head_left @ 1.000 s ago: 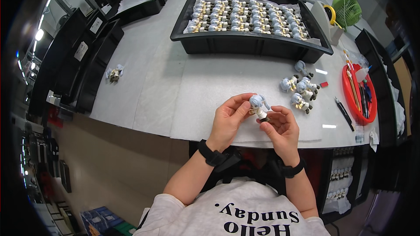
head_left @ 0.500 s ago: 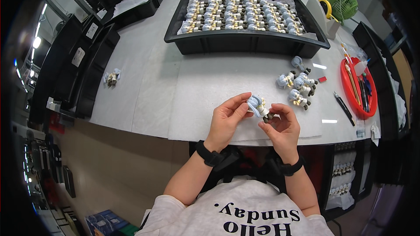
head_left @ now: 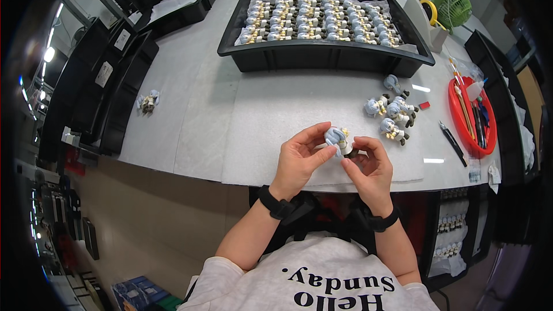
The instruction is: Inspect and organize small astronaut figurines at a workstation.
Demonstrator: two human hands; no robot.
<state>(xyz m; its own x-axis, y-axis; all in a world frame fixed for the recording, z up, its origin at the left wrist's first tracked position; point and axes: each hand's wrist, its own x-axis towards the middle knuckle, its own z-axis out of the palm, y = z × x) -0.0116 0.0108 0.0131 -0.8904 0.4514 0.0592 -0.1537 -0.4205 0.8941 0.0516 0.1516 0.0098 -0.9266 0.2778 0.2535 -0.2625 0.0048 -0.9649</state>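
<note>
Figurine (head_left: 339,139), blue-haired, is pinched between both hands, left hand (head_left: 299,158) at its head, right hand (head_left: 368,170) at its legs. Best keep fingertips firm, turning gently above the table (head_left: 201,109).

Grey table (head_left: 196,103) bears a black tray (head_left: 322,57); loose figurines (head_left: 391,112); red dish (head_left: 461,121)
</note>
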